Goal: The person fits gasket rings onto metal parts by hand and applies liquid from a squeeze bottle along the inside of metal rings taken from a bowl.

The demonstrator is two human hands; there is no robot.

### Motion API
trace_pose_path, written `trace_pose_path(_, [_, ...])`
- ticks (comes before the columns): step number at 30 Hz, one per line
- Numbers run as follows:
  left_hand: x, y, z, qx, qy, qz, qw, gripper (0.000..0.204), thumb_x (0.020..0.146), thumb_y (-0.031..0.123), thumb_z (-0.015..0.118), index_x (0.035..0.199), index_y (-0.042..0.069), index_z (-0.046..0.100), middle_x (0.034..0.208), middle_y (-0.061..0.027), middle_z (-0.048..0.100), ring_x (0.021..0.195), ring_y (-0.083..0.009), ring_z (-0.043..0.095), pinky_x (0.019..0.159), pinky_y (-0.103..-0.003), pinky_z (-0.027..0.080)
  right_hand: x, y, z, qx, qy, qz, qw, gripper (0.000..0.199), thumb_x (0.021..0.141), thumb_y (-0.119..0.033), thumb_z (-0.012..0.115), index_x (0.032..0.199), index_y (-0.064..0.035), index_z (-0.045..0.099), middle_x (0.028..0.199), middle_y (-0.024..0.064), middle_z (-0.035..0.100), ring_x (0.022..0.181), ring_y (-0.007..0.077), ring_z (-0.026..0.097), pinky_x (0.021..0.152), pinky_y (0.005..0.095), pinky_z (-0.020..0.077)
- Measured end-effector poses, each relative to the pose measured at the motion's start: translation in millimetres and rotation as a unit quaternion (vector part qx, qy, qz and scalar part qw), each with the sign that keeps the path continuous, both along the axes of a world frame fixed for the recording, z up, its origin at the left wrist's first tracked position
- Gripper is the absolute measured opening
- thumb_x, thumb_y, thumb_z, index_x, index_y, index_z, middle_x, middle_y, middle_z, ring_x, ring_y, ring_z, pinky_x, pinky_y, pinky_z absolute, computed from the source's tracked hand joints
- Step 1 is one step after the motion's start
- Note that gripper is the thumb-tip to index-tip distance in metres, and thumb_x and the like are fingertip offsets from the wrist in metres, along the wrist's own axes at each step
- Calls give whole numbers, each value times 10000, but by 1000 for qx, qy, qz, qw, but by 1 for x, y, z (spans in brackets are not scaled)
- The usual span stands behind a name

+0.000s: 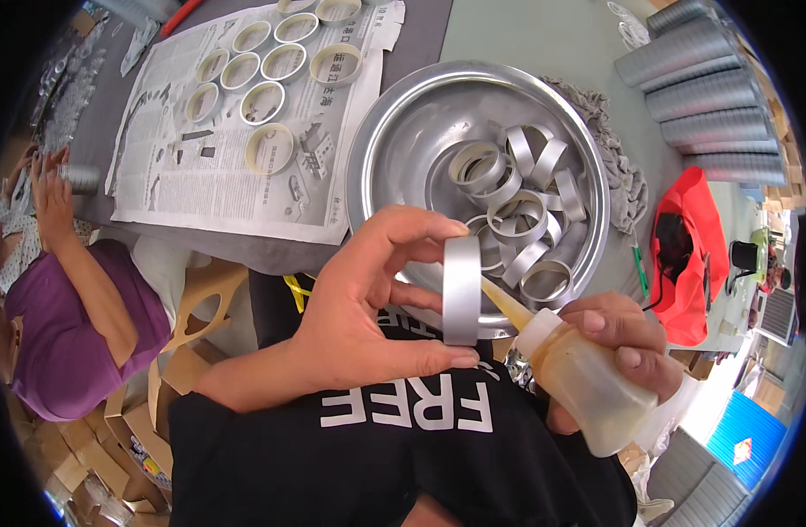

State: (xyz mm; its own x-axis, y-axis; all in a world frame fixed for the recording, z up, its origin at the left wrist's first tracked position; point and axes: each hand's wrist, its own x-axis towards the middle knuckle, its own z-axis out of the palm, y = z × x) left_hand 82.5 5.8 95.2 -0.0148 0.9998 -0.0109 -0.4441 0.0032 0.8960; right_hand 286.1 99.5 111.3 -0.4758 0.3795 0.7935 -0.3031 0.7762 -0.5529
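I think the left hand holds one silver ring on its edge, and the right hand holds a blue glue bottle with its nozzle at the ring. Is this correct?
Not quite. In the head view the left hand does hold the silver ring on edge, and the right hand aims the nozzle at it, but the glue bottle is translucent with amber-yellow liquid, not blue.

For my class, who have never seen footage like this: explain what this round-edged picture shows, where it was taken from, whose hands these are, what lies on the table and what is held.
The single picture comes from a fisheye camera worn on a person's head, looking down, so edges bend. No machine here: two bare hands. The left hand pinches a silver metal ring edge-on. The right hand grips a small translucent squeeze bottle of amber liquid, its nozzle touching the ring. On the table, a large round metal basin holds more rings. A newspaper sheet carries cream-rimmed rings. Stacked grey tubes lie right. Another person in purple works left.
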Motion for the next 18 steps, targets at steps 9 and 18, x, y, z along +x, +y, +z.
trace_pose_path(9, [-7,6,-1,221,332,57,915,552,637,-29,761,1119,45,503,1133,-136,487,1047,-251,549,813,-314,500,-9,0,0,-308,79,-153,936,733,626,-471,781,1011,1,373,802,137,527,677,233,582,600,298,501])
trace_pose_path(18, [-3,15,-11,377,382,126,834,404,640,-82,705,1011,19,579,1072,-163,558,965,-309,588,782,-358,505,-17,12,5,-557,73,-69,824,501,767,-387,581,1001,31,433,783,134,506,615,200,576,346,248,436])
